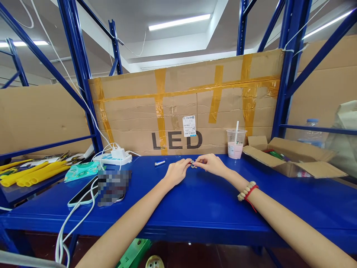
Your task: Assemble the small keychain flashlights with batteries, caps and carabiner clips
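Over the blue tabletop (220, 208), my left hand (177, 172) is closed in a pinch, with a small bit of red showing at its fingertips. My right hand (210, 164) is also pinched, its fingertips almost meeting those of the left. Between and just under the fingers are several small shiny metal pieces (193, 166), too small to name. What each hand grips is mostly hidden by the fingers. To the left of my left hand lies a short blue and silver cylinder (160, 163), apart from both hands.
A plastic cup with a straw (234, 145) and an open cardboard box (290, 156) stand at the right. On the left are a white power strip (113, 159), a teal packet (83, 171), a phone (82, 193) and loose cables. A cardboard panel (134, 115) backs the table.
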Available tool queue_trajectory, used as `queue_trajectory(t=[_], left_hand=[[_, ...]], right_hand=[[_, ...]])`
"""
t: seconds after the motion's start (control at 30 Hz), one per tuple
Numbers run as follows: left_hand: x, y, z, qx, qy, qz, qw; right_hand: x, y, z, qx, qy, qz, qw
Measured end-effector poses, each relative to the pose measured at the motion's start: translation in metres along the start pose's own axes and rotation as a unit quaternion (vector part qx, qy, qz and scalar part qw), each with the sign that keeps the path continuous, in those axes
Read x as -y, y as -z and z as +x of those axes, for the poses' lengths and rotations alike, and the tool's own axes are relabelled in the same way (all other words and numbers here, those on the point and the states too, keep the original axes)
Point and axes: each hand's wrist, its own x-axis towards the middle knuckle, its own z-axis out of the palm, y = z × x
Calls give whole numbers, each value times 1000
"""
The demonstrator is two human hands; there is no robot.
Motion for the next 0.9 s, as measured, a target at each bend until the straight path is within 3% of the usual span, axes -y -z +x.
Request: queue_trajectory(t=[0.17,0.4,0.9], left_hand=[[5,2,0,-14,29,25,999],[7,-1,1,5,-32,72,997],[9,-4,1,-13,-49,48,998]], right_hand=[[-3,1,1,-89,31,-59,994],[0,-6,-1,-63,93,-108,988],[4,-4,-2,-125,127,-116,977]])
